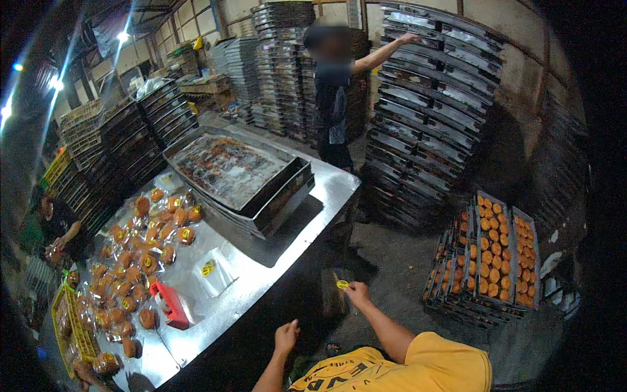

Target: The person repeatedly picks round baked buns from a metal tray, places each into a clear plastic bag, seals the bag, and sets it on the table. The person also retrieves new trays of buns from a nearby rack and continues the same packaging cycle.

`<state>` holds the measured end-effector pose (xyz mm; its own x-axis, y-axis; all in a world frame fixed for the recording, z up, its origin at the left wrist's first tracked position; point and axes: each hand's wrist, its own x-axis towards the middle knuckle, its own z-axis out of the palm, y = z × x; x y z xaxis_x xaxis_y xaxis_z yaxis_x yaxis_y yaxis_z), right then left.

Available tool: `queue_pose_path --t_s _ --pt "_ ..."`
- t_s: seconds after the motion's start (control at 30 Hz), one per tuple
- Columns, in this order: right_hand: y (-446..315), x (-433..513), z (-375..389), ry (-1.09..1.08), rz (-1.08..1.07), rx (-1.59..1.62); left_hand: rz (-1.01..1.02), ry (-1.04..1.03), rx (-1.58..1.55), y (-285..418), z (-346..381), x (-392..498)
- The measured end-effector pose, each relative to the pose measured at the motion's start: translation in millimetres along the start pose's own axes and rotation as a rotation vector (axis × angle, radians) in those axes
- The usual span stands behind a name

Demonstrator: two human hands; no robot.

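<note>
My right hand (358,296) is held out past the table edge, its fingers pinching a clear plastic bag (342,284) with a yellow label. Lower and to the left is my left hand (287,335), with nothing visible in it; its fingers are partly curled. On the metal table (220,318) lie a stack of clear bags (214,270) with a yellow label and a red tape dispenser (170,305). Many round brown baked goods (148,263) in clear bags cover the table's left side.
Metal trays (235,171) are stacked on the table. A yellow crate (73,323) stands at its left end, near another person (61,220). Trays of round baked goods (494,250) stand right. Another person (334,108) reaches toward a tall tray stack (431,108).
</note>
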<state>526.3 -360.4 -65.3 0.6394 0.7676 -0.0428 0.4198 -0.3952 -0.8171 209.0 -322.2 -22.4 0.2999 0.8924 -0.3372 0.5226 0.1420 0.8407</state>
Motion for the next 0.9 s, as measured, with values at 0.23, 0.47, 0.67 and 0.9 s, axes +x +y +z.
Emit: queue_pose_path --t_s 0.23,0.47,0.67,0.9 --pt "181.2 -63.5 -81.7 -0.055 0.61 -0.507 -0.528 0.319 0.145 -188.7 -29.2 -59.9" --pt "212.5 -91.8 -112.9 -0.043 0.531 -0.605 -1.007 0.011 -0.506 -224.7 7.6 -39.0" --pt "155.3 -41.8 -57.7 0.004 0.311 -0.462 -0.962 -0.034 -1.215 -169.8 -6.5 -35.9" --pt "-68.6 -16.2 7.1 -0.674 -0.12 0.181 -0.188 0.0 -0.513 26.7 -39.3 15.3"
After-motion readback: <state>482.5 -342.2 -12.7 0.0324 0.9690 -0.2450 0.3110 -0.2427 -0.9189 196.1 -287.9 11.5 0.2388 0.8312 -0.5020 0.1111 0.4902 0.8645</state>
